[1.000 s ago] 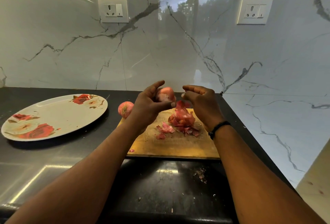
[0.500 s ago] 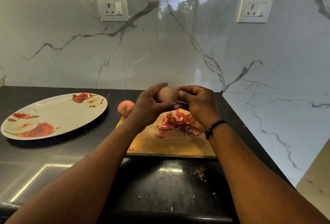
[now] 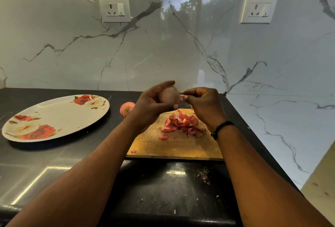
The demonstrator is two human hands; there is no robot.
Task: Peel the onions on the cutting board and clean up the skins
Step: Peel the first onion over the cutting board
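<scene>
Both hands had closed back in on the onion [image 3: 169, 96] since a second before, above the cutting board [image 3: 174, 145]

Left hand [image 3: 152, 105] gripped it, root tuft tilted up and away; right hand [image 3: 203, 103] pinched a pink strip of skin [image 3: 183, 97] at its side. Peeled skins [image 3: 183, 124] lay heaped on the board, a second onion [image 3: 126, 109] beside it on the black counter [image 3: 54, 156], near a floral plate [image 3: 54, 118], under marble walls

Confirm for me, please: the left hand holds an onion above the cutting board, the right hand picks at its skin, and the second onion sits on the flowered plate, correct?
Not quite. The head view shows the second onion on the dark counter between the flowered plate and the cutting board, not on the plate. The rest stands: the left hand holds an onion above the board, and the right hand picks at its skin.
</scene>
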